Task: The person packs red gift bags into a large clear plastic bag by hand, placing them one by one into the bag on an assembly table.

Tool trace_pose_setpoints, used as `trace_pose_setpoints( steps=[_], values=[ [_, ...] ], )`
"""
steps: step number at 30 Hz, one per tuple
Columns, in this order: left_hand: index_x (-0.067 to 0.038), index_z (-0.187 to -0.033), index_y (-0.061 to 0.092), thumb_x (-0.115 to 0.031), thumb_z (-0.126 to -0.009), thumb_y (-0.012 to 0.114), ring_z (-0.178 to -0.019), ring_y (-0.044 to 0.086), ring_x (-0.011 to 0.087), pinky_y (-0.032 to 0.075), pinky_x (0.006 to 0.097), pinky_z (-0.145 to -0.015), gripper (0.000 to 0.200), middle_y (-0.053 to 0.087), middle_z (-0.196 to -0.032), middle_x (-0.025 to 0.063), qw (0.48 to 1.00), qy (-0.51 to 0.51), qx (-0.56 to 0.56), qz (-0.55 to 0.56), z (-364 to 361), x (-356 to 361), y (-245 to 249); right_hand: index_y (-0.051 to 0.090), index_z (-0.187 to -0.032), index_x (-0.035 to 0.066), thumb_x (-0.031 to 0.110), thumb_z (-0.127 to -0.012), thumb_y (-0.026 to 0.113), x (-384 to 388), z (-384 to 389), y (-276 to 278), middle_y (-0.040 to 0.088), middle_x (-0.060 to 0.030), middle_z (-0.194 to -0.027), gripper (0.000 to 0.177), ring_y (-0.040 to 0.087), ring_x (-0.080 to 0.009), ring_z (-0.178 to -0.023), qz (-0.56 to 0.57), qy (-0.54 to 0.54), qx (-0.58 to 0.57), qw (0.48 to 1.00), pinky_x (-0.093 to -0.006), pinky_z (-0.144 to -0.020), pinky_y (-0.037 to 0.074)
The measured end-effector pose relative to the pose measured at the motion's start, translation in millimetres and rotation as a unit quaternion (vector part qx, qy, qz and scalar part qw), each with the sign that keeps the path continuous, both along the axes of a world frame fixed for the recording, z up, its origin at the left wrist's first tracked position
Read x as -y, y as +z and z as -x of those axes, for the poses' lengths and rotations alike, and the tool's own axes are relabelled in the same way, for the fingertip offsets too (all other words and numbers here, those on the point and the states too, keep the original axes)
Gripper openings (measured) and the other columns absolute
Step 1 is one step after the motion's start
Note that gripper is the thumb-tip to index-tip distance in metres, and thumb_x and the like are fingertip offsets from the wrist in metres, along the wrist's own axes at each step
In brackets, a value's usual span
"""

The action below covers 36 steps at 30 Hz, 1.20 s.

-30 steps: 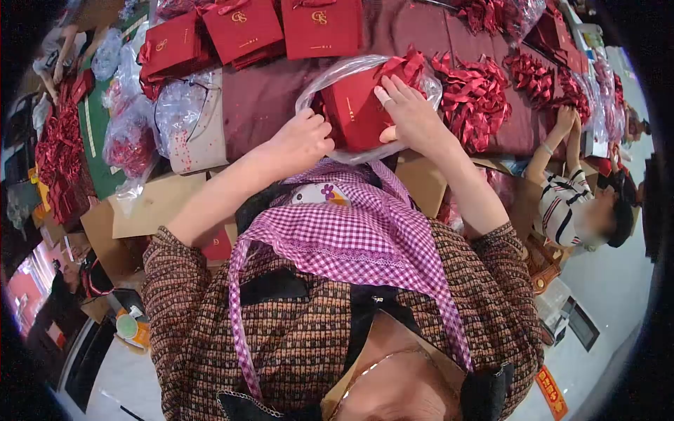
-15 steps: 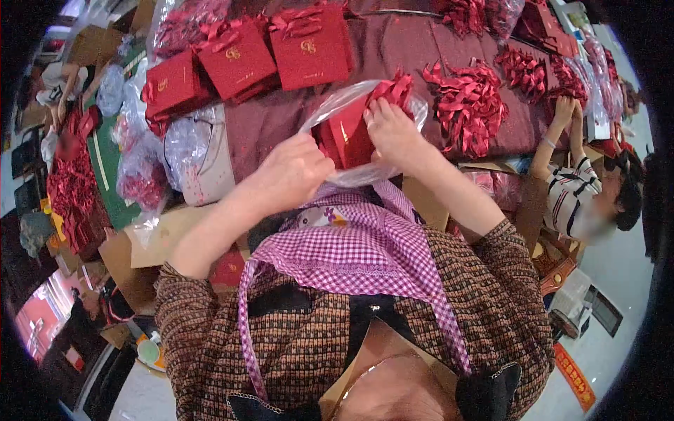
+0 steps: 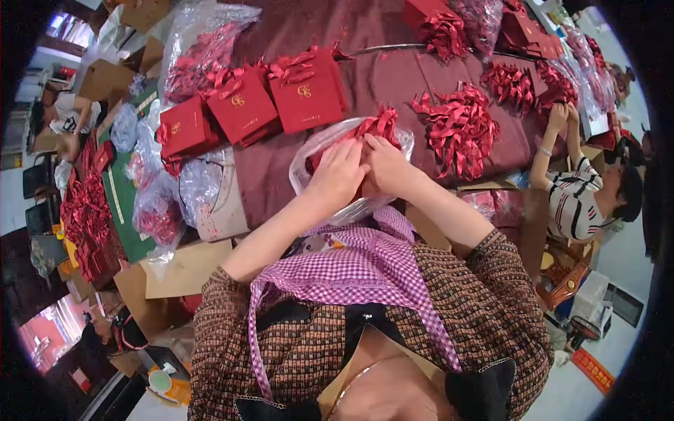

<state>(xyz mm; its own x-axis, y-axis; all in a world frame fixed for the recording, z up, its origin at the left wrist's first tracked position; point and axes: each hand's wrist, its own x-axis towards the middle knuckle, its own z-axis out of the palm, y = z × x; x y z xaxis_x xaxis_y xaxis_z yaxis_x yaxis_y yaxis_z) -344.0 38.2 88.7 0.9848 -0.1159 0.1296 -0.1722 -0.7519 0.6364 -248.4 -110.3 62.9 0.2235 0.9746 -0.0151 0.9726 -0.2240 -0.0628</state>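
A clear plastic bag [image 3: 300, 163] lies open at the near edge of the table, around red paper gift bags whose red ribbon handles [image 3: 381, 125] stick up at the far side. My left hand [image 3: 339, 172] rests on the gift bags, fingers straight and flat over them. Right beside it, touching, my right hand [image 3: 388, 167] has its fingers bent onto the same bags; its fingertips are partly hidden. Most of the bags' red surface is covered by both hands.
Three stacks of red gift bags [image 3: 307, 99] lie to the left on the dark red tablecloth [image 3: 270, 184]. Piles of red ribbon-handled bags [image 3: 460, 133] are on the right. A cardboard box [image 3: 175, 274] stands at the lower left. A person in a striped shirt [image 3: 577, 200] works at the right.
My left hand has let go of the plastic bag's left rim and moved right onto the gift bags. My right hand has shifted slightly nearer to me, and both hands now meet.
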Motion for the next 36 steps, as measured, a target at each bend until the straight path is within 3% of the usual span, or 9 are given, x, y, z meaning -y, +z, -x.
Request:
trace_pose_setpoints(
  steps=[5,10,12,15,17,20,23,32,36],
  values=[
    [0.01,-0.132,0.03,-0.031,-0.067,0.073,-0.128,0.034,0.0393,0.026,0.0463,-0.106,0.088,0.037,-0.135,0.0276,0.993,-0.03,0.008,-0.113,11.1,-3.2,-16.0,0.055,-0.109,-0.009,0.026,-0.058,0.073,8.7,-7.2,25.4,0.056,-0.0216,-0.114,0.064,0.047,-0.0342,-0.114,0.008,-0.027,-0.105,0.994,-0.0398,-0.096,0.038],
    [0.01,-0.133,0.033,-0.04,-0.06,0.076,-0.134,0.023,0.0398,0.019,0.0515,-0.108,0.099,0.022,-0.144,0.027,0.972,-0.04,-0.073,-0.22,10.2,6.0,-18.5,0.057,-0.111,-0.004,0.02,-0.069,0.069,20.8,-12.8,11.2,0.056,-0.0215,-0.117,0.05,0.049,-0.0345,-0.115,-0.06,-0.026,-0.167,0.984,-0.0392,-0.097,0.04],
    [0.008,-0.133,0.035,-0.041,-0.059,0.076,-0.133,0.024,0.0402,0.023,0.0511,-0.106,0.098,0.022,-0.145,0.0264,0.967,-0.046,-0.08,-0.239,8.6,9.2,-9.3,0.061,-0.108,-0.001,0.018,-0.072,0.069,7.1,-35.3,52.4,0.062,-0.0177,-0.108,0.041,0.06,-0.0288,-0.102,0.08,-0.088,-0.408,0.905,-0.0355,-0.089,0.046],
    [0.01,-0.129,0.04,-0.047,-0.055,0.077,-0.13,0.029,0.0402,0.028,0.048,-0.104,0.1,0.029,-0.142,0.0269,0.958,-0.04,-0.073,-0.274,5.4,9.0,-14.5,0.063,-0.097,-0.002,0.013,-0.078,0.068,-13.1,-69.5,45.6,0.068,-0.0101,-0.084,0.024,0.063,-0.0154,-0.079,-0.241,-0.106,-0.447,0.855,-0.0305,-0.071,0.05],
    [0.01,-0.127,0.041,-0.046,-0.054,0.077,-0.13,0.029,0.0402,0.028,0.0474,-0.104,0.099,0.03,-0.141,0.0267,0.955,-0.041,-0.085,-0.282,1.8,12.2,-8.1,0.063,-0.096,-0.002,0.015,-0.079,0.069,-42.7,-91.7,42.2,0.067,-0.0102,-0.081,0.025,0.062,-0.0155,-0.074,-0.23,-0.264,-0.562,0.749,-0.03,-0.068,0.05],
    [0.009,-0.125,0.045,-0.041,-0.053,0.079,-0.127,0.032,0.0394,0.029,0.0466,-0.103,0.094,0.032,-0.139,0.0259,0.958,-0.029,-0.061,-0.279,2.4,13.4,-6.9,0.066,-0.083,-0.001,0.036,-0.073,0.071,-80.4,-125.0,5.1,0.064,-0.0217,-0.084,0.039,0.064,-0.0357,-0.08,-0.167,-0.314,-0.378,0.855,-0.0425,-0.073,0.049],
    [0.008,-0.122,0.048,-0.034,-0.054,0.079,-0.126,0.033,0.0387,0.027,0.0477,-0.105,0.086,0.031,-0.14,0.0249,0.958,-0.023,-0.056,-0.28,1.6,13.9,-4.6,0.066,-0.082,-0.001,0.041,-0.072,0.071,-102.4,-126.5,-8.2,0.064,-0.0228,-0.087,0.044,0.062,-0.0388,-0.084,-0.132,-0.348,-0.297,0.879,-0.0454,-0.075,0.049],
    [0.009,-0.117,0.053,-0.034,-0.056,0.078,-0.129,0.029,0.0394,0.026,0.0488,-0.106,0.08,0.03,-0.141,0.024,0.958,-0.018,-0.066,-0.279,3.8,15.2,-6.0,0.067,-0.085,-0.002,0.039,-0.07,0.074,-120.7,-134.4,-38.0,0.065,-0.0217,-0.089,0.045,0.063,-0.0387,-0.086,-0.112,-0.367,-0.28,0.88,-0.0453,-0.075,0.049],
    [0.009,-0.117,0.053,-0.034,-0.056,0.078,-0.129,0.029,0.0396,0.026,0.0494,-0.106,0.079,0.031,-0.141,0.024,0.96,-0.018,-0.059,-0.274,5.2,13.1,-1.5,0.066,-0.069,-0.002,0.028,-0.069,0.075,-120.7,-147.2,-41.4,0.062,-0.016,-0.066,0.031,0.059,-0.0271,-0.061,-0.196,-0.329,-0.439,0.813,-0.0392,-0.058,0.045]
  ],
)
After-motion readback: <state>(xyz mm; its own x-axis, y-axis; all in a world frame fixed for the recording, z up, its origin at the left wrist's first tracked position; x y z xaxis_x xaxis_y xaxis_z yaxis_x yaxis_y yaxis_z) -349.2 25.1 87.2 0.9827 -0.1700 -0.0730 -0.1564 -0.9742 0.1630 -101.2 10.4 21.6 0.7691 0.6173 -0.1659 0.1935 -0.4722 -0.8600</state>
